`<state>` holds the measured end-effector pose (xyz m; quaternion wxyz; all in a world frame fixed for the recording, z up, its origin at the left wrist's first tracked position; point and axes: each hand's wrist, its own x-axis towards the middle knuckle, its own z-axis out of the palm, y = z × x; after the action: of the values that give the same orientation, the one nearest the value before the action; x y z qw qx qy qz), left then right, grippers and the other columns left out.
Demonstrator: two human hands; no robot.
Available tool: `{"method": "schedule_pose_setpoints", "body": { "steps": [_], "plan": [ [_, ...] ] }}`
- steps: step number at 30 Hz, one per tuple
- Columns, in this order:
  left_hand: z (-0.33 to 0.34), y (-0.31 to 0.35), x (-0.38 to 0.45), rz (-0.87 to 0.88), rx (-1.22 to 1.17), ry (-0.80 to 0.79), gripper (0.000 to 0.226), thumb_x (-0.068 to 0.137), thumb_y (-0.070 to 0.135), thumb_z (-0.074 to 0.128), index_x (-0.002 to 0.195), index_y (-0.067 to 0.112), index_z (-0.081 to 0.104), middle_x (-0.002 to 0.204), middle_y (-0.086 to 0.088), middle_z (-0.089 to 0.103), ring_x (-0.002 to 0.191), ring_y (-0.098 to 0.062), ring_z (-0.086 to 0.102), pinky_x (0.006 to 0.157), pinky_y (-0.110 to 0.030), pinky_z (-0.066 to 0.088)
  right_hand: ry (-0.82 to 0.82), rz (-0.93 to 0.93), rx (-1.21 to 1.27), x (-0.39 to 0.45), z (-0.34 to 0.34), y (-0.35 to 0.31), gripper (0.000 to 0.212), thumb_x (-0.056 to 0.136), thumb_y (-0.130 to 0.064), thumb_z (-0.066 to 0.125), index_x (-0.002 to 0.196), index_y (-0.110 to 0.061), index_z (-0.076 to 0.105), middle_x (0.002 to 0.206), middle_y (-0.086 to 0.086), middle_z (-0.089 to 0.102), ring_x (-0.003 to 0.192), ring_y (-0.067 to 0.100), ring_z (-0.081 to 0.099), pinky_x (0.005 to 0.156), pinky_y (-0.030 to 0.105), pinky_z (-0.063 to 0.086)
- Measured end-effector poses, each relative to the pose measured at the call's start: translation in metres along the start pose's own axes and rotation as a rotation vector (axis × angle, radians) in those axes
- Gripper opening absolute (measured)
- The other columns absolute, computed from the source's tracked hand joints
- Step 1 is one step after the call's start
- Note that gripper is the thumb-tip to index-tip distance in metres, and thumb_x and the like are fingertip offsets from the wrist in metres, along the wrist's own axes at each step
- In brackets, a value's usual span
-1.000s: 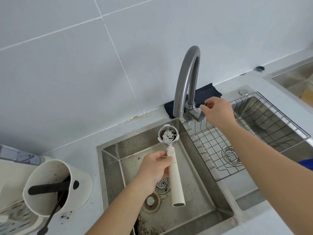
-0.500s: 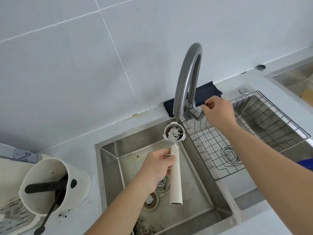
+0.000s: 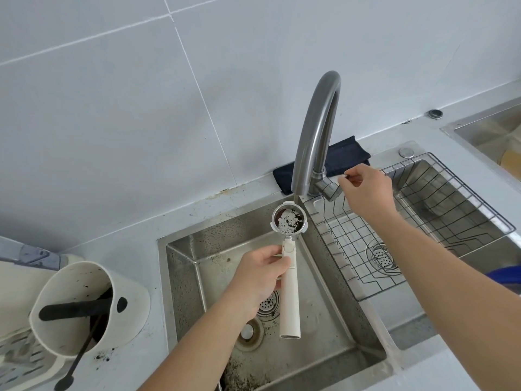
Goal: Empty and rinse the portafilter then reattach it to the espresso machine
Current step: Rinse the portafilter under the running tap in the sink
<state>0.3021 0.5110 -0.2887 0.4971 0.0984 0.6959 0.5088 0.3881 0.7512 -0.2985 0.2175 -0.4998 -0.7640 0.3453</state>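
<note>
My left hand (image 3: pixel 260 273) grips the cream handle of the portafilter (image 3: pixel 289 292) over the left sink basin (image 3: pixel 332 314). Its metal basket (image 3: pixel 289 220) faces up just under the spout of the grey curved tap (image 3: pixel 313 136). Brownish water with white foam fills the basket, and a thin stream of water runs from the spout into it. My right hand (image 3: pixel 366 190) pinches the tap's lever (image 3: pixel 328 190) at the base. The espresso machine is not in view.
A white knock box (image 3: pixel 84 309) with a black bar and coffee grounds stands left of the sink. A wire rack (image 3: pixel 408 232) sits in the right basin. A dark cloth (image 3: pixel 344 155) lies behind the tap. Coffee grounds speckle the left basin's floor.
The portafilter basket has shifted slightly right, under the spout, and now holds more brownish water. My right hand stays on the tap lever.
</note>
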Motion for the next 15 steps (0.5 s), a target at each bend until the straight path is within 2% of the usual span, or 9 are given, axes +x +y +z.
{"method": "schedule_pose_setpoints", "body": {
  "steps": [7,15],
  "plan": [
    [-0.0009,-0.0028,0.0013,0.013,0.038,0.013,0.02,0.089,0.007,0.063,0.101,0.021,0.072,0.087,0.001,0.076,0.08,-0.017,0.068,0.078,-0.037,0.056,0.004,0.017,0.039,-0.0035,0.0002,0.0012,0.018,0.092,-0.026,0.062,0.103,-0.014,0.068,0.086,-0.004,0.068,0.083,0.014,0.064,0.071,0.023,0.045],
    [-0.0029,-0.0032,0.0024,0.01,0.068,0.026,0.021,0.089,0.009,0.064,0.107,0.017,0.072,0.092,-0.002,0.077,0.083,-0.02,0.067,0.085,-0.044,0.056,0.013,0.009,0.053,-0.0054,-0.0007,0.0006,0.015,0.092,-0.025,0.063,0.1,-0.015,0.068,0.086,-0.003,0.069,0.083,0.014,0.065,0.071,0.023,0.046]
  ]
}}
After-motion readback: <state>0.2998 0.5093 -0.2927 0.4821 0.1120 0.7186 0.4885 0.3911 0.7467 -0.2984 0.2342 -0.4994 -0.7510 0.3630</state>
